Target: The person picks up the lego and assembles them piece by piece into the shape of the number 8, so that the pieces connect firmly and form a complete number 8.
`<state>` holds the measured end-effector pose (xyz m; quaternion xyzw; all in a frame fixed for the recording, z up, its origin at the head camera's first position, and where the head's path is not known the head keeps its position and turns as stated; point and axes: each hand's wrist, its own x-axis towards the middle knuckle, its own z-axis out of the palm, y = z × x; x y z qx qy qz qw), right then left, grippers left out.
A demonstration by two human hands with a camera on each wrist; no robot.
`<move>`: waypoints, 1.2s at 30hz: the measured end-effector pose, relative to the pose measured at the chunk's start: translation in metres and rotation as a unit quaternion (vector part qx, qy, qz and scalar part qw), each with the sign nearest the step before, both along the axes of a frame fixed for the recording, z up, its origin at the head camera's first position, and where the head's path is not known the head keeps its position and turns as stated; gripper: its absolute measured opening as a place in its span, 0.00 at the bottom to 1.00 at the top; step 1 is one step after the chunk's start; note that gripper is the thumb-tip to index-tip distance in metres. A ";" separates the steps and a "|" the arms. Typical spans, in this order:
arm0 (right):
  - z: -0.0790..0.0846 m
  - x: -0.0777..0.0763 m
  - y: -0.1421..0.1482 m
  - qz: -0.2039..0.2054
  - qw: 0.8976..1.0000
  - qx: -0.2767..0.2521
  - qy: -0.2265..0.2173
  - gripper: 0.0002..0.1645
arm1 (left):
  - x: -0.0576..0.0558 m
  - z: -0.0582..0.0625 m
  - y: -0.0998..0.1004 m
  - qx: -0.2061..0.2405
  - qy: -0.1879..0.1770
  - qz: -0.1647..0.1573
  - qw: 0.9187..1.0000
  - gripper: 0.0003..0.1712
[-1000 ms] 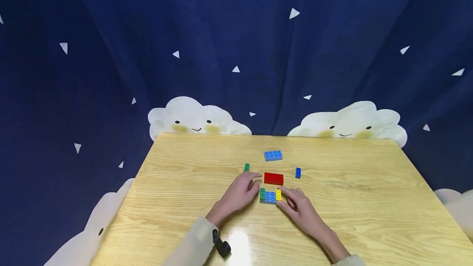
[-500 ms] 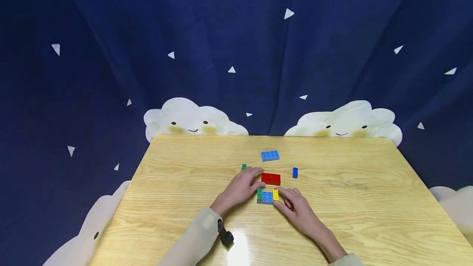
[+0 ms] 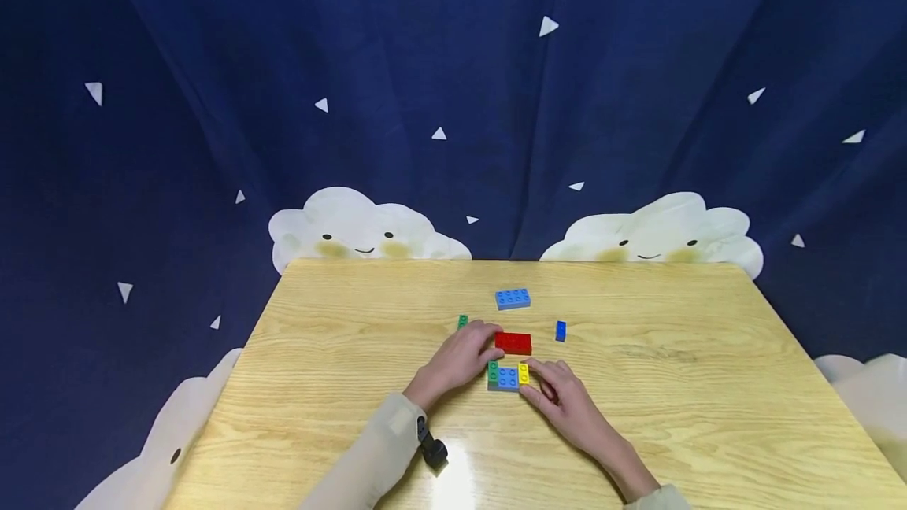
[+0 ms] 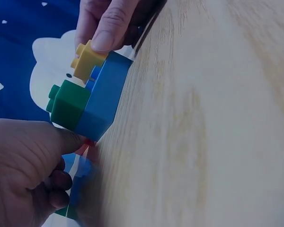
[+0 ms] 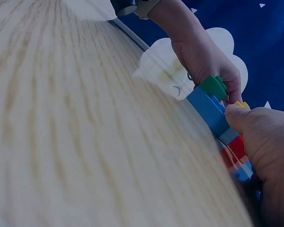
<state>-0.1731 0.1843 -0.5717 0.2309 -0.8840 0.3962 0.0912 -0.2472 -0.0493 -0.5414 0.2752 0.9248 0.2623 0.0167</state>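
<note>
Right hand [image 3: 570,406]: thumb and forefinger pinch the yellow block [image 3: 523,373], a small, narrow piece of smooth plastic with 2 round studs on top. It sits at the right end of a longer light blue block [image 3: 507,385], flat-sided, crisp-edged, on the worktop [image 3: 673,415]. Left wrist view shows the thumb against the yellow block's side. Green block [image 3: 492,371], also 2 studs, stands across the opposite end of the light blue block; 4 blue studs show between green and yellow.

Left hand [image 3: 457,354] grips the left end of the red block [image 3: 514,344], thumb at the near side, forefinger at the far side. Red block: glossy oblong, lying just beyond the light blue block; studs too faint to count.

Farther out: an 8-stud blue brick [image 3: 513,299] beyond the red block; a small, narrow dark blue piece [image 3: 560,330] off to the right; a slim green piece [image 3: 463,321] partly hidden by the left hand.

Worktop pale, wood-grained, wavy streaks, bright glare toward the person. Behind, dark blue cloth [image 3: 390,61] in soft folds, with white triangles and rounded, smiling clouds [image 3: 361,230]. Pale sleeve [image 3: 364,447] on the left arm, black gadget [image 3: 434,455] at its cuff
</note>
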 end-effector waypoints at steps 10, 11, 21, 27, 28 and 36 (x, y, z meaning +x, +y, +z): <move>0.000 0.001 -0.004 0.006 1.000 -0.004 -0.014 0.26 | 0.009 0.003 -0.014 0.023 -0.014 0.018 0.999 0.25; 0.000 0.000 -0.005 0.008 1.000 -0.003 -0.014 0.26 | 0.010 0.003 -0.015 0.025 -0.014 0.021 0.999 0.25; 0.000 -0.003 -0.003 0.010 1.000 0.000 -0.007 0.26 | 0.022 0.013 -0.025 0.078 -0.043 0.041 0.995 0.25; 0.001 -0.004 -0.003 0.011 1.000 0.003 -0.004 0.26 | 0.028 0.019 -0.028 0.096 -0.044 0.035 0.994 0.22; 0.002 -0.004 -0.002 0.011 1.000 0.004 -0.006 0.25 | 0.029 0.021 -0.028 0.097 -0.044 0.035 0.994 0.22; 0.004 0.000 0.002 0.009 1.000 0.006 -0.015 0.27 | 0.038 0.033 -0.024 0.102 -0.048 0.034 0.993 0.26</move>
